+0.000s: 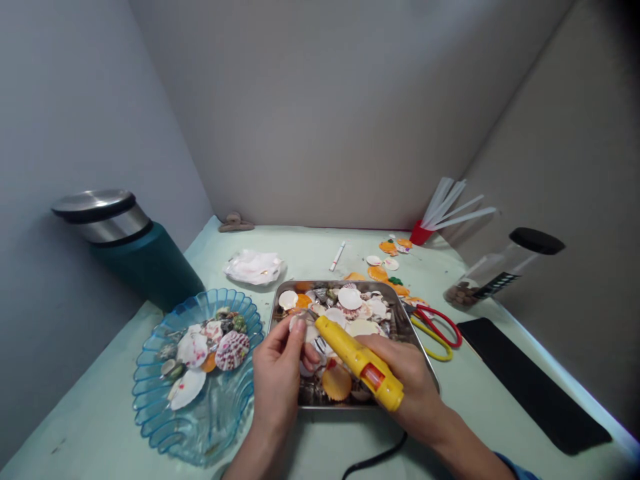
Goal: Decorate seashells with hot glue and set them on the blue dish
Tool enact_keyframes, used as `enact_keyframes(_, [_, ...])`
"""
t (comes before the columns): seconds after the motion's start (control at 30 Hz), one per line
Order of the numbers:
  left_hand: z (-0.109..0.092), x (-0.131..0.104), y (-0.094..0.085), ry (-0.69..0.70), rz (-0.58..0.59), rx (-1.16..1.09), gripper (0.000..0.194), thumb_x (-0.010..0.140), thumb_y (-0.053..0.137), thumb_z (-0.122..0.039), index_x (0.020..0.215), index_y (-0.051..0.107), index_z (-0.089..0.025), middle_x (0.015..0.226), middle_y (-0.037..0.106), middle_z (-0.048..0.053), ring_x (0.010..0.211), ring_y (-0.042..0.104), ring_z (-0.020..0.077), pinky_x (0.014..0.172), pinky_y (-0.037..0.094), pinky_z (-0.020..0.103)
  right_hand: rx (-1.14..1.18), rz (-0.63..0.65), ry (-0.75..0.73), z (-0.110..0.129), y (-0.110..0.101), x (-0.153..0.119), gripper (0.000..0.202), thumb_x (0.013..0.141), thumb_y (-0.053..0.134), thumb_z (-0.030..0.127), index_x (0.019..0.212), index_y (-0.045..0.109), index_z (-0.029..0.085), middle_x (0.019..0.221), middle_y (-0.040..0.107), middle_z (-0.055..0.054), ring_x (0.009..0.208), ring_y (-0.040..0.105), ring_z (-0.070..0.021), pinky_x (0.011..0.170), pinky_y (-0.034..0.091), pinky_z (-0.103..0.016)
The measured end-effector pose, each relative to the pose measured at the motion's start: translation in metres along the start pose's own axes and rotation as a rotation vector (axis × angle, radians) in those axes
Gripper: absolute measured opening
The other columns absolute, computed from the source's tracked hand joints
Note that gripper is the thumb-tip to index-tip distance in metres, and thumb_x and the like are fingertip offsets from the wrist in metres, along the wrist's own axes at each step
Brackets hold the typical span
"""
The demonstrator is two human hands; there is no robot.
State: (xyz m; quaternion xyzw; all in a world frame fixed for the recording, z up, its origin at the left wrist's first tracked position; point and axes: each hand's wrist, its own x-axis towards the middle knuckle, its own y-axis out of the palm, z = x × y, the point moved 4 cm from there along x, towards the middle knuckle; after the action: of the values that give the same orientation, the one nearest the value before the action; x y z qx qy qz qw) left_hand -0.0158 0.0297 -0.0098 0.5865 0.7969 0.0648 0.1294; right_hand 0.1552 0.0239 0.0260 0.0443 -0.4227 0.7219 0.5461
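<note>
Partly hidden | left hand (281, 360): pinching pale piece (297, 323), outline unclear | right hand (407, 377): gripping yellow glue gun (356, 355), underside covered

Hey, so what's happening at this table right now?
A person is working over a metal tray full of shells. The right hand grips a yellow glue gun, its tip close to a small pale piece pinched in the left hand. To the left, a blue scalloped dish holds more shells; red-and-yellow-handled scissors lie right of the tray.
</note>
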Motion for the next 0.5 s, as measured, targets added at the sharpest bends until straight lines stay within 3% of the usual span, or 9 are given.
enact_keyframes(0.5, [0.0002,0.0001,0.0001,0.004,0.007,-0.008,0.035,0.079,0.066,-0.042,0.098,0.067,-0.013,0.047,0.059,-0.003,0.043,0.047,0.0086,0.045,0.038,0.018,0.004,-0.013,-0.026,-0.0005,-0.0009,0.0000,0.016,0.091,0.056,0.032,0.087,0.062,0.018,0.073,0.069,-0.005,0.062,0.065,-0.0164,0.055,0.044,-0.023])
